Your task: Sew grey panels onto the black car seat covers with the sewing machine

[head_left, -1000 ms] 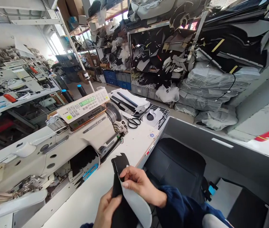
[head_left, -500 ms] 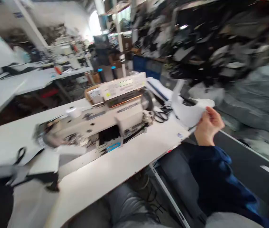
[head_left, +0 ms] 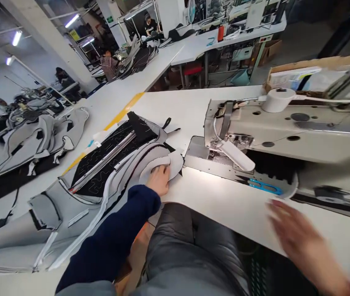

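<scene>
My left hand (head_left: pixel 160 180) lies at the rounded end of a grey padded fabric cover (head_left: pixel 158 153), fingers curled over its edge; the thumb is mostly hidden. Black stitched panels, a zip-like strip and white edging show on the cover, which spreads across the table to the left. My right hand (head_left: pixel 298 240) is blurred, its fingers stretched out over the table's front edge with nothing seen in them. Between the hands stands a sewing machine (head_left: pixel 286 127), its needle area just right of the cover. Blue thread snips (head_left: pixel 265 187) rest on the machine's bed.
A white thread cone (head_left: pixel 279 100) sits atop the machine, with a cardboard box (head_left: pixel 325 65) behind. More grey sewn pieces (head_left: pixel 43 135) are piled at the left, past a yellow tape line (head_left: pixel 125 110). Several people work in the background.
The view has swung left. My right hand, earlier holding a white cut piece at the right, has let it go and come back toward the machine. My left hand now shows on the cover.
</scene>
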`<state>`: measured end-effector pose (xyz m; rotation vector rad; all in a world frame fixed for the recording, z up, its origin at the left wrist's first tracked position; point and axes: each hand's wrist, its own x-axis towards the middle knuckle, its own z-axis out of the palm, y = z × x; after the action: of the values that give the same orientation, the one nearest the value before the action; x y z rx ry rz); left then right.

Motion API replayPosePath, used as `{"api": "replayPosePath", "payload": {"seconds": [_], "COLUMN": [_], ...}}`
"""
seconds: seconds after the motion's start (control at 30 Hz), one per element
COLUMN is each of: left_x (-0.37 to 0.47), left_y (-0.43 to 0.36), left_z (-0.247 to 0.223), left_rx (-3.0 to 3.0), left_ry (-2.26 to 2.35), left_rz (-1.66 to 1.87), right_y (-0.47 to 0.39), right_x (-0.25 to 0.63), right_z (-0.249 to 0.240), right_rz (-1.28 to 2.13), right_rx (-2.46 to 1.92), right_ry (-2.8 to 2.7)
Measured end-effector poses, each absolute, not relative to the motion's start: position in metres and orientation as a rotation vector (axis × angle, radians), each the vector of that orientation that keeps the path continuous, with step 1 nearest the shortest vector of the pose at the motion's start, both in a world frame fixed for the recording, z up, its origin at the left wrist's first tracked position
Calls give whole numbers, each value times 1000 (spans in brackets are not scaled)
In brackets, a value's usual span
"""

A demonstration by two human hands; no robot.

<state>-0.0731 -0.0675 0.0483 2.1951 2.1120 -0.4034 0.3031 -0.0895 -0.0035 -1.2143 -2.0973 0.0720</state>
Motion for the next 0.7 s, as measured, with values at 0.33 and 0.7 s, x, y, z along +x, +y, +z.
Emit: {"api": "replayPosePath", "payload": {"seconds": [0.33, 0.7], "left_x": [-119, -95], "left_y": [-62, -69], "left_z": [97, 53], "left_rx": [2199, 2330], "left_ry": [2401, 2072], "left_rz": [-91, -400], "right_y": [-58, -49], "right_x": [64, 52], "right_z": [-15, -3], "right_rz": [-106, -330], "right_rx": [-690, -595], "right_ry": [-2664, -2759]}}
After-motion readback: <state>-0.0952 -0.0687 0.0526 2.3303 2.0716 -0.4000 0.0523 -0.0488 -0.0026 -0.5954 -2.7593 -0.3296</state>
